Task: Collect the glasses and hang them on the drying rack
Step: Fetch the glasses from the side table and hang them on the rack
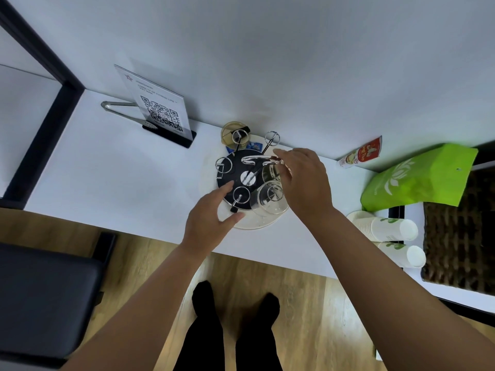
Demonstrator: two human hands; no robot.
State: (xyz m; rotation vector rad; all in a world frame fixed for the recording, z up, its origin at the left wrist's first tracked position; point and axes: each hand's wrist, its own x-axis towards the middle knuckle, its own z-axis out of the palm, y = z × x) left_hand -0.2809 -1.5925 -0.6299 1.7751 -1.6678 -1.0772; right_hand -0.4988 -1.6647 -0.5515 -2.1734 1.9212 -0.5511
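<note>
White counter [112, 183] runs along a pale wall, and below it we see wood flooring and a dark padded seat [42, 298] at the far left. On the counter's left part lie metal tongs [120, 109], partly behind an upright acrylic sign [160, 113] with a QR code.

Near the middle stands the drying rack [241, 178], a round black base on a pale tray [254, 223] with wire arms ending in rings. A brownish cup [230, 132] sits just behind it against the wall.

Our left hand [211, 218] reaches over the rack's near edge, fingers spread loosely and holding nothing; the thumb lies over the tray rim. One clear glass [267, 199] hangs upside down on a near-right arm of the rack. A second clear glass [270, 172] is just behind it, under our right hand [302, 180], whose fingertips are pinched close together at its top; we cannot tell whether this glass is already seated on an arm.

Further right lie a red and white sachet [360, 153] against the wall, a green pouch [417, 178], two lying stacks of paper cups [385, 228], and a woven basket [460, 236].
</note>
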